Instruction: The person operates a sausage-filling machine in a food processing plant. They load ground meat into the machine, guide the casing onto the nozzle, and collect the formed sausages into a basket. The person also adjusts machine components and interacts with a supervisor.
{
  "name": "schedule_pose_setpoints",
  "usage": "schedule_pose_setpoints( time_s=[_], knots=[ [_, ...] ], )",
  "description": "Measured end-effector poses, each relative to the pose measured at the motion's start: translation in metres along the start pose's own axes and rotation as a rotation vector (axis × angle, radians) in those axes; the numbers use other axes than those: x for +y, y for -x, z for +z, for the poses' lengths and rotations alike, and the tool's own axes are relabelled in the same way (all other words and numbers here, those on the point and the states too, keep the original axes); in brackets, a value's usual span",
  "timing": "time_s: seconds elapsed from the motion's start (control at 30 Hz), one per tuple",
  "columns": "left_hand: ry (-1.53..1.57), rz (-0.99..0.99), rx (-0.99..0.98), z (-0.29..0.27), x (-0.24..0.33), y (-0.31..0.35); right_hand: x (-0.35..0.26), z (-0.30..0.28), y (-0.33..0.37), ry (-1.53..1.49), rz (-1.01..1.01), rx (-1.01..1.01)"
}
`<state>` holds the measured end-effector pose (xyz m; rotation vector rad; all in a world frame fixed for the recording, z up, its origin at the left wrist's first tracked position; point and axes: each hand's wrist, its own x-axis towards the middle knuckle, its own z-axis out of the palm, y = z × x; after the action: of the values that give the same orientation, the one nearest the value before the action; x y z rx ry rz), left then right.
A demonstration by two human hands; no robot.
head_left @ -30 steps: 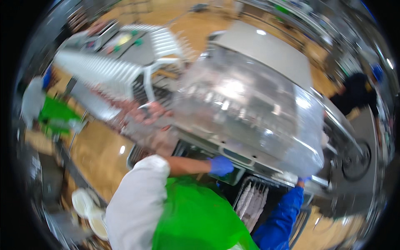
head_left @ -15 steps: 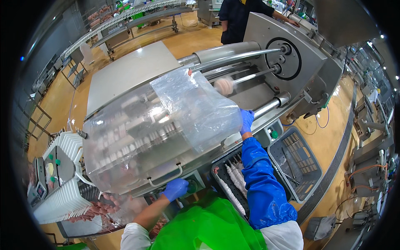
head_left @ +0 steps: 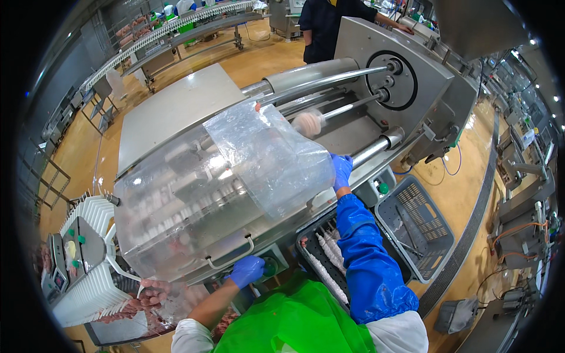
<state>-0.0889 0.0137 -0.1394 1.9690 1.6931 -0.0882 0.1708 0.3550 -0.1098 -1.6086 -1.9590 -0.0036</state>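
A clear plastic sheet [head_left: 271, 154], likely light, slippery, best pinched at its edge, is draped over a transparent hood [head_left: 154, 232]; grip by blue-gloved right hand [head_left: 341, 171] or left hand [head_left: 247, 270] cannot be told.

Green apron [head_left: 294, 317] and one blue oversleeve [head_left: 374, 262]

The glossy, creased apron fills the frame's bottom centre. A white left sleeve [head_left: 192, 336] shows at lower left, a white right sleeve [head_left: 401, 334] at lower right. The shiny, wrinkled oversleeve covers only the right forearm; the left is bare below its sleeve. The left hand [head_left: 247, 272] and right hand [head_left: 341, 170] wear thin blue-violet gloves [head_left: 250, 267].
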Motion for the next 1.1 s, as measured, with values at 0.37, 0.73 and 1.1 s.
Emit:
schedule_pose_setpoints(
  time_s=[0.37,0.73,1.1],
  knots=[
    [0.014,-0.013,-0.013,-0.003,0.001,0.001,-0.001,-0.003,0.002,0.034,-0.019,-0.004],
    [-0.039,-0.035,-0.037,0.004,-0.003,-0.003,-0.004,-0.006,0.001,0.007,0.013,-0.042],
    [-0.045,-0.018,-0.02,0.003,-0.002,-0.003,-0.004,-0.004,0.001,0.007,0.016,-0.022]
  ],
)
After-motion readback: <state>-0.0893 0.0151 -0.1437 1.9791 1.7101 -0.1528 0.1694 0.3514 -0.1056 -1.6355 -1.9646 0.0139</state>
